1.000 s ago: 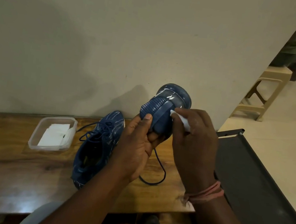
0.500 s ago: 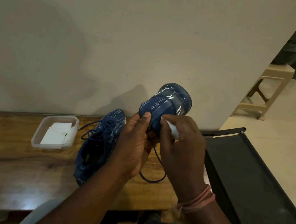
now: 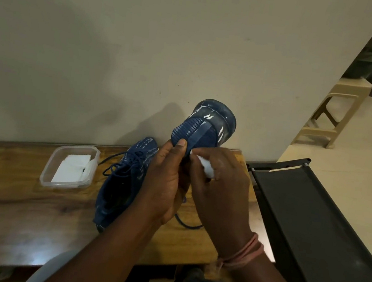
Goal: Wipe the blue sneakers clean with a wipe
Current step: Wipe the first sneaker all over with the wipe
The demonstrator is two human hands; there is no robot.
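Sneaker (image 3: 205,129) feels light yet floppy; our left hand (image 3: 165,183) grips its sole, right hand (image 3: 219,187) pinches the wipe (image 3: 206,167)

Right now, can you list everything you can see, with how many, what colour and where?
held sneaker: one, blue, lifted above the table, sole side facing the camera
second sneaker: one, blue, lying on the table left of the hands
wipe: one, white, pressed to the held sneaker
plastic container: one, clear, on the table at left, white sheets inside
table: one, brown wood, against the wall
wall: one, off-white, behind the table
black frame: one, right of the table
plastic stool: one, beige, on the floor far right
left hand: one, grips the held sneaker
right hand: one, holds the wipe, pink band at the wrist
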